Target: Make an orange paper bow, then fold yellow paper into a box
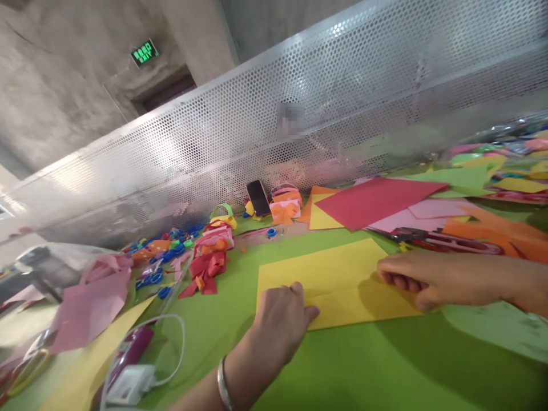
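My left hand [285,319] and right hand [422,279] press flat, fingers curled, holding nothing, on the yellow paper [329,279]. It lies on the green table [342,371], long axis running left to right, just before the red sheet [377,201].

cam: head-worn, single view | faces: forward and down over green counter [342,371] toward perforated metal panel [342,85] | roll: tilted, panel slants | range: close above counter
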The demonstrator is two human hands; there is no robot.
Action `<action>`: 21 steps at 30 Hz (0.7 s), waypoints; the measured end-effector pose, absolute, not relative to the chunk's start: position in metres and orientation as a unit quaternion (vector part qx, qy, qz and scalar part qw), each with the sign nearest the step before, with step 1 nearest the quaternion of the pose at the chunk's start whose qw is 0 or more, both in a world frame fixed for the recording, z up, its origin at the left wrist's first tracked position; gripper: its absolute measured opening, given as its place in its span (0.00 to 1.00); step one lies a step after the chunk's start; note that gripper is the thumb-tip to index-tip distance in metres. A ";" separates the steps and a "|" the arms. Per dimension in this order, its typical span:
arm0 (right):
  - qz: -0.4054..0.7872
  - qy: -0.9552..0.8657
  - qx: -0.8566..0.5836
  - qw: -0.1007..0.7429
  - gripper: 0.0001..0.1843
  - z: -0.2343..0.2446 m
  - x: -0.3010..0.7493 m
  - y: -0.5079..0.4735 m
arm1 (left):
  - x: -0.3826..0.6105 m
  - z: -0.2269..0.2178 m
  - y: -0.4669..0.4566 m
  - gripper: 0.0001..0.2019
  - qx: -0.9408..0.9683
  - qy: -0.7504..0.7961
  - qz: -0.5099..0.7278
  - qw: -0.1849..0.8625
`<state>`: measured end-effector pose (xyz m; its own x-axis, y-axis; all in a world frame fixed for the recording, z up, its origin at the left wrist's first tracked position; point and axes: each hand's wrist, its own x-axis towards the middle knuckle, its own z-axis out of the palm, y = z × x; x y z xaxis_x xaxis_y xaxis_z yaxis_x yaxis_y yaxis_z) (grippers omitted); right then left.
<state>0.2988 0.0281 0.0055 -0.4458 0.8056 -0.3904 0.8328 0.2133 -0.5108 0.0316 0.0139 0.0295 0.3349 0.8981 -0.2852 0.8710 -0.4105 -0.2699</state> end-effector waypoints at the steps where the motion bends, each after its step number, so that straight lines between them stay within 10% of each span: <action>1: -0.334 0.781 0.527 0.025 0.18 0.006 0.299 0.028 | 0.031 0.027 0.015 0.16 -0.820 -0.535 0.199 0.041; 21: 0.143 0.832 0.534 0.032 0.20 -0.031 0.191 -0.037 | 0.022 0.016 0.018 0.16 -0.886 -0.398 0.210 0.109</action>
